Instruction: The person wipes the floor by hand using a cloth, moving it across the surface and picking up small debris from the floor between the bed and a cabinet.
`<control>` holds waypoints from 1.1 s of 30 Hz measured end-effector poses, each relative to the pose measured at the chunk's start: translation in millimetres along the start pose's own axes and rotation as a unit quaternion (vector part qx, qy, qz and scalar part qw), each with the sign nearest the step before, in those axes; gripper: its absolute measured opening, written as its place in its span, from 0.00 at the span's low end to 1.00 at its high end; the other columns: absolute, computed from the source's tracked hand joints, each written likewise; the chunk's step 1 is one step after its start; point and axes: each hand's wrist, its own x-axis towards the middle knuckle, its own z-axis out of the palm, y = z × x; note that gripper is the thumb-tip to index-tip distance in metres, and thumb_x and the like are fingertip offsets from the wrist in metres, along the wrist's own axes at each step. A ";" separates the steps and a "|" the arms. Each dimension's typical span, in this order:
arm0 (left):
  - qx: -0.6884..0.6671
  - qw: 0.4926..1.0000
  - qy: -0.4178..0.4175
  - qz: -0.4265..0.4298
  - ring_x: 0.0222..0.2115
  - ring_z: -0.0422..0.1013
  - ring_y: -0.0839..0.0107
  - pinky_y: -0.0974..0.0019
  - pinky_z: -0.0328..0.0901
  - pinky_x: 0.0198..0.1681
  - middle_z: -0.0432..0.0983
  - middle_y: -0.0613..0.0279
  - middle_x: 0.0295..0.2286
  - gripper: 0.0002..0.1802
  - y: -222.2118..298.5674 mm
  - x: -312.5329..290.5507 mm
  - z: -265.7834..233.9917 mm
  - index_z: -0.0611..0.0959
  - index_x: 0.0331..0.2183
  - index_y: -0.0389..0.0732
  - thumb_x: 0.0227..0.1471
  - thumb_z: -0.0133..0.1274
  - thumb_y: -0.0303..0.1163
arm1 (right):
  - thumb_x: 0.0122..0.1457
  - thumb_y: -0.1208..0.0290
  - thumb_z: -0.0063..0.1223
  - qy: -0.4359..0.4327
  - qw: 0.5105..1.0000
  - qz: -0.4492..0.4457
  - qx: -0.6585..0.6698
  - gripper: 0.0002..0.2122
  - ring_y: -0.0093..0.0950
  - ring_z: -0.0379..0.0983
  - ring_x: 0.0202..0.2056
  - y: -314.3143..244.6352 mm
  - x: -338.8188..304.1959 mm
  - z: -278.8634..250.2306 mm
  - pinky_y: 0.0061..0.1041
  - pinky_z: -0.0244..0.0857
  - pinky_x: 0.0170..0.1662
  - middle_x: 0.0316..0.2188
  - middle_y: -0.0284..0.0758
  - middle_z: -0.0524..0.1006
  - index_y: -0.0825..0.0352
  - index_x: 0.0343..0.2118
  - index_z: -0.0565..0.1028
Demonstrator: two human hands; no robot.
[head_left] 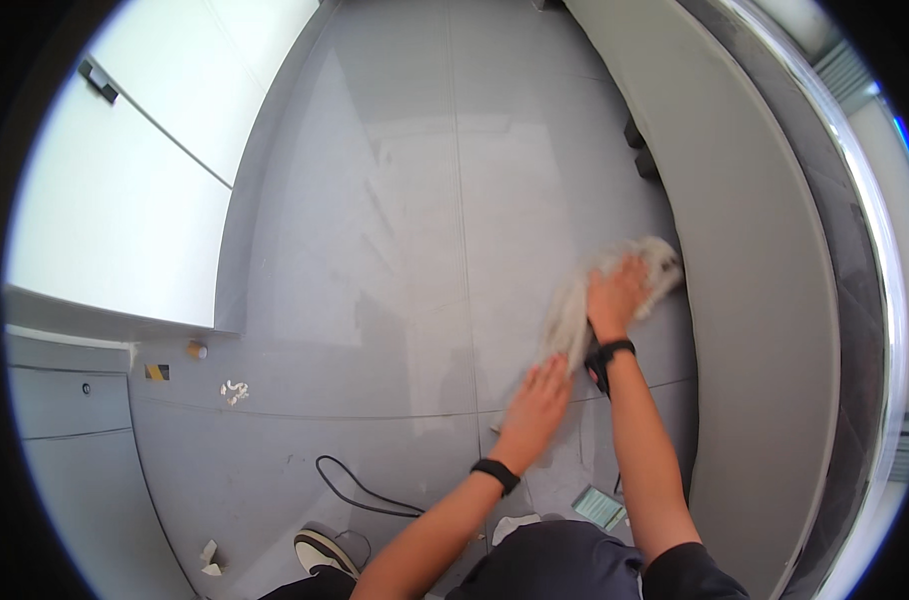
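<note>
A small white long-haired animal (565, 310), by its look a dog, is on the grey tiled floor beside the grey upholstered side at the right. Its head (667, 262) with dark spots points toward that side; motion blurs its outline. My right hand (618, 292) lies on its back behind the head, fingers stretched out. A dark watch or band is on that wrist. My left hand (537, 405) touches the rear end of the animal, fingers extended and flat. A black band (496, 476) circles my left wrist. Neither hand grips anything.
White cabinets (125, 210) line the left. Nearby lie a small tan roll (197, 350), a yellow-and-black piece (157, 372) and white scraps (235, 391). A black cable (360, 500) loops near my shoe (325, 550). A greenish flat rectangular thing (598, 507) lies by my right knee.
</note>
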 end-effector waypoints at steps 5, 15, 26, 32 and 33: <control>0.107 0.991 0.041 -0.069 0.57 0.67 0.50 0.50 0.63 0.58 0.70 0.44 0.53 0.20 -94.9 -20.6 -67.1 0.80 0.46 0.31 0.48 0.52 0.22 | 0.52 0.62 0.59 -0.012 0.942 -0.249 0.223 0.35 0.42 0.53 0.70 -210.3 -21.0 17.4 0.53 0.42 0.71 0.66 0.46 0.64 0.69 0.64 0.65; 0.152 0.964 0.031 -0.214 0.38 0.70 0.52 0.53 0.66 0.39 0.72 0.50 0.37 0.10 -76.4 -214.5 -126.3 0.80 0.32 0.36 0.42 0.53 0.21 | 0.49 0.78 0.53 -0.225 0.658 -0.555 0.456 0.19 0.39 0.70 0.57 -325.9 -232.5 -46.5 0.43 0.50 0.68 0.49 0.40 0.78 0.61 0.47 0.79; -0.097 0.983 0.081 0.130 0.42 0.70 0.62 0.59 0.66 0.42 0.73 0.59 0.39 0.11 81.4 -58.2 -46.8 0.80 0.33 0.41 0.44 0.55 0.33 | 0.56 0.78 0.54 -0.010 0.900 0.024 0.435 0.21 0.37 0.73 0.55 50.5 -136.1 -168.0 0.33 0.64 0.60 0.53 0.46 0.77 0.70 0.55 0.74; -0.077 0.979 -0.059 0.178 0.48 0.67 0.64 0.59 0.63 0.49 0.71 0.61 0.43 0.09 107.7 -55.3 55.3 0.84 0.32 0.42 0.45 0.55 0.32 | 0.59 0.64 0.55 0.033 0.998 0.055 -0.026 0.33 0.48 0.52 0.70 182.6 -166.8 -55.9 0.57 0.44 0.68 0.69 0.47 0.58 0.66 0.67 0.60; -0.080 0.979 -0.063 0.177 0.48 0.67 0.64 0.59 0.63 0.49 0.71 0.61 0.43 0.09 94.7 -55.6 53.3 0.84 0.32 0.42 0.45 0.55 0.32 | 0.59 0.64 0.55 0.029 0.998 0.056 -0.027 0.33 0.48 0.52 0.70 170.5 -163.1 -51.7 0.57 0.44 0.68 0.69 0.47 0.58 0.66 0.67 0.60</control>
